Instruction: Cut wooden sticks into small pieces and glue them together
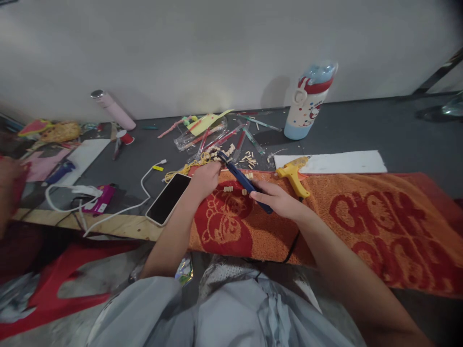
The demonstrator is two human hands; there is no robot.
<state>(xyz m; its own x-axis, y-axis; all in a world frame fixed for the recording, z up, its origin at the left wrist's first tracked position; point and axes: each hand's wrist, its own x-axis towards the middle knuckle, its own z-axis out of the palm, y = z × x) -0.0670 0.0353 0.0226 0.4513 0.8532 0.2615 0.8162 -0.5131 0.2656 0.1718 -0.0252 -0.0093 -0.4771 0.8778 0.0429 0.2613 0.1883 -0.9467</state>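
Note:
My right hand (273,196) is wrapped round a long dark blue tool (240,178), held slanting over an orange and red towel (224,226). The tool's exact kind is not clear. My left hand (206,182) has its fingers closed near the tool's far end, and what they pinch is hidden. Yellow cord (181,171) lies by the left fingers, next to a strand of small beige pieces (227,150). More short beige pieces (249,159) are scattered beyond the tool, and a few small clusters (228,189) rest on the towel.
A yellow glue gun (293,174) lies right of my right hand, by a white strip (343,162). A phone (168,200) sits beside my left forearm. Behind are plastic-wrapped sticks (206,137) and an upright bottle (309,103). A white cable (144,185) crosses the left; another person's arm (9,188) shows there.

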